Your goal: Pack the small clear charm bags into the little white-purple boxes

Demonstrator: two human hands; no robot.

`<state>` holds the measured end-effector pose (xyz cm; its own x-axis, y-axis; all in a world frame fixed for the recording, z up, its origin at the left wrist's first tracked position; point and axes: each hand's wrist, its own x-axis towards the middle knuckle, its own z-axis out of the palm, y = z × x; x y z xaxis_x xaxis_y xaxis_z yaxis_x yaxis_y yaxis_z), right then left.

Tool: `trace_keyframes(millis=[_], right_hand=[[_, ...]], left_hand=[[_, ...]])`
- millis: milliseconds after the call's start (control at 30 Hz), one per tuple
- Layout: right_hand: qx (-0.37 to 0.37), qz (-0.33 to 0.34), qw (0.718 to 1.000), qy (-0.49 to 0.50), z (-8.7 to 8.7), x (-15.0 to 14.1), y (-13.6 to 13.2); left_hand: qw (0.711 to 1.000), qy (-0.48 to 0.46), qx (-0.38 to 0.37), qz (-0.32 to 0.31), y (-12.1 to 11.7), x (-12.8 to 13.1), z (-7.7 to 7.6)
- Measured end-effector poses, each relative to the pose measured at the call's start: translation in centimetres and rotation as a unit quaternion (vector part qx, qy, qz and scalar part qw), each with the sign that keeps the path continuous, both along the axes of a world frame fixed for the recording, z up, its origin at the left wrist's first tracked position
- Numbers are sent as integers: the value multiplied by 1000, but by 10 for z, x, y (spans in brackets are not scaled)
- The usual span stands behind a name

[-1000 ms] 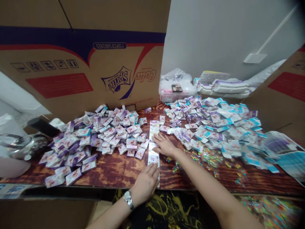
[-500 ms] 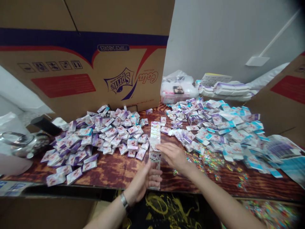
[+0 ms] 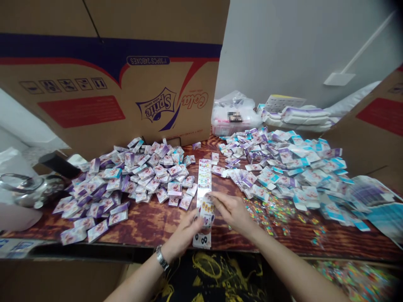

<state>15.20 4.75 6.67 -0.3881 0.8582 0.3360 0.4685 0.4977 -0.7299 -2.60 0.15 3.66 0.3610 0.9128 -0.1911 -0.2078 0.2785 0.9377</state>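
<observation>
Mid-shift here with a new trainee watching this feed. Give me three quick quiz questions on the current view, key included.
1. True or false: the left hand and the right hand are both at the printed strip.
2. What stands directly behind the left heap of small boxes?
A) the plastic bag
B) the large carton
C) the bright wrapped pieces
3. Fill in: the silver watch is worn on the ____ wrist.

Key: 1 true; 2 B; 3 left

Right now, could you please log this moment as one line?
left hand: holding printed strip; right hand: holding it; small cartons: heaped on both sides
</observation>
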Motion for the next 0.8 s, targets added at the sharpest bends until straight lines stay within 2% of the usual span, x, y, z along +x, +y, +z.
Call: trace_keyframes(millis=[67,133,233,333,400,500,567,633,700,800], right_hand=[[11,-20,1000,-4,-4,-2,4],[45,-42,998,-3,-5,-4,3],[162,-7,985,-51,-8,-5,-6],[283,55,945,-152,-19,-9,-19],[319,52,924,-204,-28,-11,-26],[337,54,914,-219,-37,-12,-30],[325,66,924,-190,-37,-11,-30],[277,68,946,-154,-34,-11,-29],[193,74,972,-113,-28,-11,-27],[60,59,995,-53,-19,-10,-22]], left_hand=[[996,71,57,-6,-1,-2,-1],[995,86,50,13,0,-1,-3],[997,-9,-42,61,1,4,-7],[982,-128,-99,96,2,8,-6],[971,-199,-117,68,2,7,-3],[954,-264,-141,15,2,4,2],[953,-258,-150,44,4,4,2],[959,-226,-145,88,6,4,1],[968,-194,-127,99,6,5,-2],[980,-158,-95,73,5,4,-3]])
